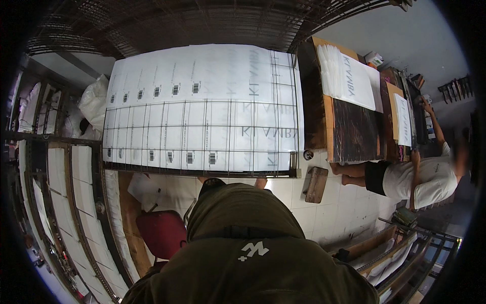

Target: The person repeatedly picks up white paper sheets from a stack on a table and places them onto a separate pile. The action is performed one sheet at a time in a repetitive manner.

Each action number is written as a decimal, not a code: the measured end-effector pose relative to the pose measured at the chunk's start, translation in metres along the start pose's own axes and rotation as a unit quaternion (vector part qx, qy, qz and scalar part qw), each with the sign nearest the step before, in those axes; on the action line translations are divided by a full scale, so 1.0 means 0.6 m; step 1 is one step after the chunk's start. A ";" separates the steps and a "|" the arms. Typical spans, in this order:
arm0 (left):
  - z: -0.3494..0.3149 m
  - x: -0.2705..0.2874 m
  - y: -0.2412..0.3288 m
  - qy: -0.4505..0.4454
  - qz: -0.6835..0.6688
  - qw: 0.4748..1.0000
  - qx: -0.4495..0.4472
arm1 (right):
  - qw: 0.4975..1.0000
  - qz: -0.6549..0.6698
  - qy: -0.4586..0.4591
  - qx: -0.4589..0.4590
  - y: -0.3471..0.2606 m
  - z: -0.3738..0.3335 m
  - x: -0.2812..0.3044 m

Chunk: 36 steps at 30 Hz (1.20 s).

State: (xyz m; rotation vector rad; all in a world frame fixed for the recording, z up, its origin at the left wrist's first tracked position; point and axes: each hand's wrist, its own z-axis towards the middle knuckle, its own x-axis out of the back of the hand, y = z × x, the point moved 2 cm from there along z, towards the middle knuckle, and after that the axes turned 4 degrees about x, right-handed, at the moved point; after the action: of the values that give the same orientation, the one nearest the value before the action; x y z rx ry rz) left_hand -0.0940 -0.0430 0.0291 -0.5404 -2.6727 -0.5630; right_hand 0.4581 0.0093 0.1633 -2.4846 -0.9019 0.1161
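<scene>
Printed sheets: the white printed sheets (202,76) lay overlapped in two fanned rows on the wire rack (202,173), directly in front of the wearer.
Weight and stiffness: judged light, limp and easily creased; possibly slippery, if plastic.
Hold point: an unprinted margin of the far row was judged the easiest to take; wire mesh (205,125) crossed the near row.
Grip: the left hand and the right hand were out of view; opening and hold could not be told.
Hidden: the dark jacket (243,213) blocked the lower middle; layers beneath the top sheets did not show.
Hard to read: faint grey lettering near mid-rack.
</scene>
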 end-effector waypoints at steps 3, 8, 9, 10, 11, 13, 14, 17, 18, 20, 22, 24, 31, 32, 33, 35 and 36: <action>-0.011 -0.005 -0.026 -0.015 0.014 1.000 0.009 | 1.000 0.006 0.001 -0.011 0.007 -0.007 -0.012; -0.048 -0.008 -0.058 -0.031 0.036 0.999 0.022 | 1.000 0.012 -0.007 -0.008 0.002 -0.006 -0.013; -0.050 -0.013 -0.060 -0.037 0.039 0.998 0.021 | 1.000 0.010 -0.005 -0.008 0.000 -0.008 -0.009; -0.054 -0.017 -0.064 -0.043 0.043 0.998 0.020 | 1.000 0.009 -0.004 -0.009 -0.001 -0.009 -0.006; -0.056 -0.018 -0.067 -0.047 0.045 0.998 0.020 | 1.000 0.009 -0.004 -0.006 -0.002 -0.006 -0.005; -0.061 -0.021 -0.066 -0.053 0.051 0.997 0.019 | 1.000 0.008 -0.006 -0.004 -0.003 -0.008 0.001; -0.059 -0.018 -0.063 -0.052 0.051 0.997 0.018 | 1.000 0.008 -0.007 0.000 -0.005 -0.005 0.000; -0.049 -0.018 -0.042 -0.041 0.049 0.998 0.012 | 1.000 0.013 -0.007 0.004 -0.002 -0.010 0.000; -0.054 -0.023 -0.044 -0.036 0.038 0.998 0.016 | 1.000 0.007 -0.013 0.001 -0.004 -0.011 0.002; -0.046 -0.042 -0.033 -0.024 0.011 1.000 0.014 | 1.000 -0.010 -0.015 -0.002 -0.005 -0.013 0.020; -0.037 -0.040 -0.015 -0.010 0.001 1.000 0.003 | 1.000 -0.007 -0.013 0.000 -0.009 -0.010 0.025; -0.039 -0.035 -0.012 -0.004 -0.002 1.000 0.001 | 1.000 0.003 -0.012 -0.004 -0.005 -0.014 0.023; -0.074 -0.062 -0.040 -0.048 0.050 0.998 0.012 | 0.999 0.016 -0.015 -0.050 -0.041 -0.053 0.041; -0.074 -0.067 -0.044 -0.059 0.063 0.996 0.012 | 0.998 0.013 -0.020 -0.057 -0.041 -0.054 0.050; -0.080 -0.075 -0.043 -0.069 0.075 0.995 0.012 | 0.996 -0.028 -0.085 0.029 0.003 -0.015 0.069; -0.089 -0.091 -0.038 -0.083 0.100 0.991 0.012 | 0.954 -0.095 -0.198 0.206 0.090 0.048 0.103; -0.089 -0.102 -0.035 -0.091 0.109 0.990 0.009 | 0.972 -0.021 -0.148 0.182 0.089 0.051 0.137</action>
State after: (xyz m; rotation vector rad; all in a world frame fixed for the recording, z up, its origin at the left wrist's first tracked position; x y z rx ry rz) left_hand -0.0366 -0.1025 0.0432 -0.9046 -2.7341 -0.4443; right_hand 0.5459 0.0380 0.1181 -2.1344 -0.9530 0.5970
